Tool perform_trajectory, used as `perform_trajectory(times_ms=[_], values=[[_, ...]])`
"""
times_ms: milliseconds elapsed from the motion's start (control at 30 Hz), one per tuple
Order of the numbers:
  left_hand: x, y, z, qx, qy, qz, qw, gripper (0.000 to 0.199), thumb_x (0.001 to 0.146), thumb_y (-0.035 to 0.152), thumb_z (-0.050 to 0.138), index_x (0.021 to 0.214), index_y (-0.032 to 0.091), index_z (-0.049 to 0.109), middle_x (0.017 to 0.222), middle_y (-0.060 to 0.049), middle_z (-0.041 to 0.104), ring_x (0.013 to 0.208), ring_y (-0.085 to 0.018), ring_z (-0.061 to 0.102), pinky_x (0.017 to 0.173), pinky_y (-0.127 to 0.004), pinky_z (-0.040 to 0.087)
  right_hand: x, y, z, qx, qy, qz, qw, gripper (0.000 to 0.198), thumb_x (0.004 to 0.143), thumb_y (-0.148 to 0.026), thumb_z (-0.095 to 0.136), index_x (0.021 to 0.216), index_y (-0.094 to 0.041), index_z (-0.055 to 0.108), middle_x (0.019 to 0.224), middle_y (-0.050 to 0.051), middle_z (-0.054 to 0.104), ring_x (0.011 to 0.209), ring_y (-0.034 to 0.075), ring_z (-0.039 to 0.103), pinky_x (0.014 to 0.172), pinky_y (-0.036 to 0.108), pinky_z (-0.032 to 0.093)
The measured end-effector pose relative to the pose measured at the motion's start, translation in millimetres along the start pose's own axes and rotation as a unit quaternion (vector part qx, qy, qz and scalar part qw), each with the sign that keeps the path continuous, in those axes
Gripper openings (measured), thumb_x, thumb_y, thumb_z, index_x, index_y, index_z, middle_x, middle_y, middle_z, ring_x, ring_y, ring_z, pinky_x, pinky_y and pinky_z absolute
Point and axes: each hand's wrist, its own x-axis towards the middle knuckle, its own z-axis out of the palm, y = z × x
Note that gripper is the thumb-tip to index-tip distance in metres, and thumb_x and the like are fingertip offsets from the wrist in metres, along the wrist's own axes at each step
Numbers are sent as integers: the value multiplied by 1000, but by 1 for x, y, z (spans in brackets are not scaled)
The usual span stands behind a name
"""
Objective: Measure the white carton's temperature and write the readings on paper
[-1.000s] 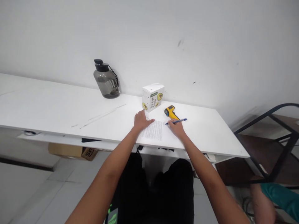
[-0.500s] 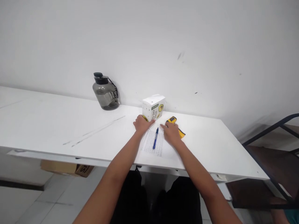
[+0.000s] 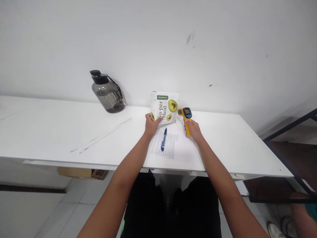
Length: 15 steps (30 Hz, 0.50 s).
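My left hand (image 3: 151,125) is closed on the lower left of a white box (image 3: 164,109) with avocado pictures and "Su-per Meal" printed on it; the box tilts back. In my right hand (image 3: 194,129) is a yellow and black infrared thermometer (image 3: 187,121), gripped by its handle. Its small screen faces up and its nose points left toward the box. Between my hands a blue pen (image 3: 163,139) lies on a sheet of paper (image 3: 182,150) covered in handwriting.
A large grey water bottle (image 3: 109,96) with a black lid stands by the wall at left. The white table (image 3: 99,132) runs along the wall. Below lies a cardboard box (image 3: 76,172). A dark metal frame (image 3: 292,125) and a person's leg (image 3: 300,211) are at right.
My right hand has picked up the thermometer from the table and turned it toward the box. My left hand has tilted the box back so its printed front faces me.
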Motion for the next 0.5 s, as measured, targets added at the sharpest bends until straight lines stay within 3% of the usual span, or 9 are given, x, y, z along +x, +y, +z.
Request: perform_trajectory(times_ms=[67, 133, 300, 500], values=[[-2, 2, 2, -38, -22, 13, 999, 61, 68, 48, 83, 106, 25, 41, 114, -5, 64, 110, -24, 67, 93, -39, 55, -1, -2, -1, 111, -28, -14, 993, 45, 75, -64, 56, 91, -22, 57, 82, 3, 64, 73, 20, 61, 69, 33, 49], [-4, 4, 4, -63, -40, 17, 997, 61, 67, 46, 84, 106, 24, 43, 113, -6, 65, 108, -24, 68, 92, -39, 56, -1, -3, -1, 150, -48, -36, 987, 45, 70, -59, 60, 95, -22, 58, 84, 3, 64, 73, 19, 61, 71, 33, 51], [-4, 5, 3, -62, -44, 15, 997, 60, 66, 46, 84, 106, 23, 45, 112, -6, 67, 105, -24, 69, 91, -41, 57, -4, -4, 2, 88, -50, -69, 992, 38, 68, -55, 62, 85, -22, 57, 86, 4, 64, 73, 18, 60, 72, 34, 51], [-6, -2, 1, 59, -67, 52, 995, 63, 68, 49, 84, 114, 25, 48, 116, -5, 69, 107, -23, 69, 92, -38, 56, -9, -4, 8, 17, 31, -71, 997, 49, 68, -61, 73, 92, -19, 64, 76, 2, 63, 73, 19, 58, 68, 33, 49]])
